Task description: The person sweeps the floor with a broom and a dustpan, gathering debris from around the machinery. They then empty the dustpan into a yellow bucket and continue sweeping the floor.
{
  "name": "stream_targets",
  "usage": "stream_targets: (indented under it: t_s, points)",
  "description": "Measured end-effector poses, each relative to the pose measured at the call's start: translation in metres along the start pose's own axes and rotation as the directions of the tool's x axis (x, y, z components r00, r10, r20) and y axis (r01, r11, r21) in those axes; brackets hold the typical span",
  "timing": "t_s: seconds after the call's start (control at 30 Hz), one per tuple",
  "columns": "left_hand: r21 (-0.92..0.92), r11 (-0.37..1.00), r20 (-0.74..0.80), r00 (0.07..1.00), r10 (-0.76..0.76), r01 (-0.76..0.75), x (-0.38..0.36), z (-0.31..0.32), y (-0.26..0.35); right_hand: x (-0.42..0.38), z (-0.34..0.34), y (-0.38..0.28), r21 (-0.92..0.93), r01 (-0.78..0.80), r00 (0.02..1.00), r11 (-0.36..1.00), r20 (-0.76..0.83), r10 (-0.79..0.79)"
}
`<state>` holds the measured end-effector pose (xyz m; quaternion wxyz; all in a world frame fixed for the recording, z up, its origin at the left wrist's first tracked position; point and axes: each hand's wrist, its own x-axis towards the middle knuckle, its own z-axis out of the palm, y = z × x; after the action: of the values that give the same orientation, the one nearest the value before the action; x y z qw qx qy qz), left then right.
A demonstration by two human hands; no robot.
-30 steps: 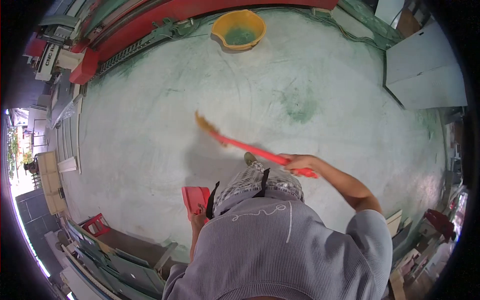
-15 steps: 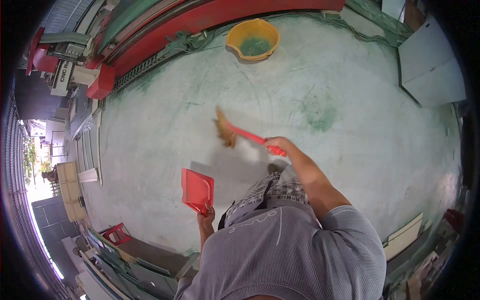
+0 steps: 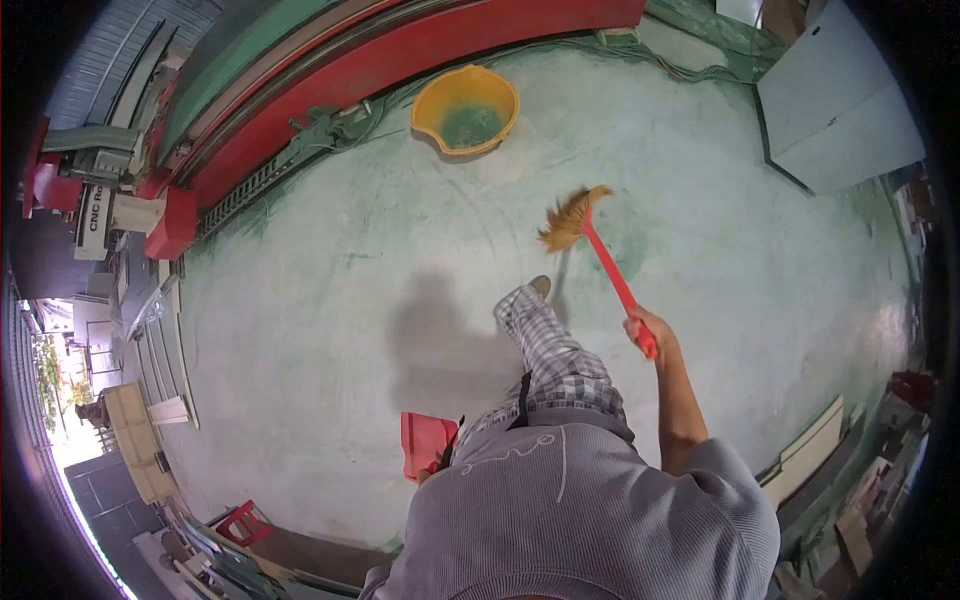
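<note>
My right hand (image 3: 648,328) is wrapped round the red handle of a hand broom (image 3: 612,272), right of my body. The broom's tan bristles (image 3: 572,220) are spread over the floor beside a patch of green dust (image 3: 628,240). Low at my left side, my left hand (image 3: 428,474) holds a red dustpan (image 3: 426,440); my shirt covers most of that hand. A yellow basin (image 3: 466,70) with green dust inside stands on the floor ahead.
A long red machine (image 3: 420,50) runs along the far side, with a cable chain (image 3: 250,195) at its foot. Cables lie at the back right near a pale cabinet (image 3: 840,110). Boards (image 3: 805,455) lean at the right; a red stool (image 3: 243,523) stands lower left.
The broom has swung to the right with my right hand, its bristles now near the green dust. My left hand and the dustpan have drawn in toward my body. One foot has stepped forward.
</note>
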<state>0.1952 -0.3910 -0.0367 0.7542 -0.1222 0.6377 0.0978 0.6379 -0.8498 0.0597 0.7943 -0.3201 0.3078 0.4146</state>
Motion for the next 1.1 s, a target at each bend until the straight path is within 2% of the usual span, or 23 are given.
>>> stream_targets:
  t_s: [0.1,0.2,0.27,0.33,0.37,0.43,0.5,0.53,0.57,0.6,0.67,0.7,0.77,0.83,0.87,0.9,0.97,1.0,1.07,1.1]
  points:
    - [0.045,0.999,0.023,1.0,-0.013,0.012,0.003,0.048,0.005,-0.043,0.066,-0.017,-0.011,0.045,0.995,0.999,-0.091,-0.046]
    - [0.129,0.991,0.061,0.998,-0.029,0.021,0.0,0.112,0.013,-0.043,0.114,-0.04,0.12,-0.014,0.981,0.993,-0.189,0.037]
    - [0.218,0.975,0.129,0.99,-0.064,0.034,-0.002,0.151,0.016,-0.019,0.126,-0.058,0.128,0.058,0.995,0.99,-0.086,-0.047]
    - [0.311,0.95,0.22,0.969,-0.115,0.043,0.004,0.207,0.029,0.049,0.143,-0.083,0.029,0.244,0.967,0.969,0.065,-0.246]
    - [0.295,0.956,0.207,0.976,-0.066,0.002,0.002,0.239,0.03,0.092,0.14,-0.101,0.018,0.227,0.971,0.974,0.079,-0.227]
    - [0.23,0.97,0.172,0.984,0.043,-0.083,-0.007,0.311,0.023,0.159,0.143,-0.137,0.159,0.23,0.952,0.96,0.169,-0.256]
    - [0.208,0.968,0.197,0.975,0.102,-0.143,-0.027,0.369,0.009,0.183,0.148,-0.168,0.385,0.026,0.987,0.923,0.137,-0.085]
    - [0.222,0.962,0.228,0.968,0.108,-0.16,-0.035,0.395,0.002,0.188,0.147,-0.171,0.396,0.032,0.986,0.918,0.137,-0.094]
    - [0.28,0.949,0.29,0.955,0.064,-0.148,-0.043,0.414,-0.004,0.186,0.144,-0.17,0.46,-0.018,0.979,0.888,0.187,-0.077]
    - [0.286,0.941,0.308,0.947,0.089,-0.181,-0.045,0.433,-0.012,0.185,0.139,-0.174,0.516,-0.071,0.97,0.854,0.235,-0.061]
    - [0.364,0.919,0.412,0.911,-0.011,-0.153,-0.05,0.467,-0.029,0.166,0.12,-0.165,0.583,-0.091,0.977,0.807,0.21,-0.042]
    - [0.368,0.918,0.405,0.914,-0.018,-0.145,-0.058,0.487,-0.046,0.148,0.113,-0.164,0.642,-0.119,0.982,0.757,0.189,-0.006]
    - [0.452,0.872,0.463,0.885,-0.049,-0.188,-0.055,0.511,-0.066,0.118,0.089,-0.132,0.648,-0.083,0.984,0.757,0.172,-0.039]
    - [0.511,0.837,0.394,0.919,-0.025,-0.197,-0.044,0.538,-0.084,0.094,0.06,-0.103,0.694,-0.08,0.995,0.716,0.103,0.011]
    - [0.558,0.805,0.328,0.945,0.011,-0.203,-0.039,0.549,-0.089,0.075,0.055,-0.087,0.716,-0.025,0.997,0.697,0.066,-0.032]
    - [0.569,0.798,0.322,0.947,0.004,-0.197,-0.031,0.559,-0.093,0.054,0.054,-0.073,0.735,0.03,0.997,0.677,0.027,-0.075]
    - [0.644,0.755,0.193,0.981,0.0,-0.127,-0.022,0.584,-0.102,0.014,0.057,-0.058,0.784,0.041,0.999,0.62,-0.028,-0.031]
    - [0.66,0.742,0.191,0.982,-0.009,-0.122,-0.02,0.592,-0.108,0.0,0.065,-0.049,0.793,0.054,0.998,0.607,-0.035,-0.043]
    - [0.708,0.7,0.101,0.994,0.037,-0.098,-0.013,0.606,-0.125,-0.032,0.084,-0.04,0.695,0.166,0.978,0.7,-0.205,-0.029]
    - [0.704,0.71,0.082,0.996,-0.037,-0.031,0.001,0.611,-0.121,-0.045,0.095,-0.04,0.704,0.184,0.976,0.686,-0.215,-0.041]
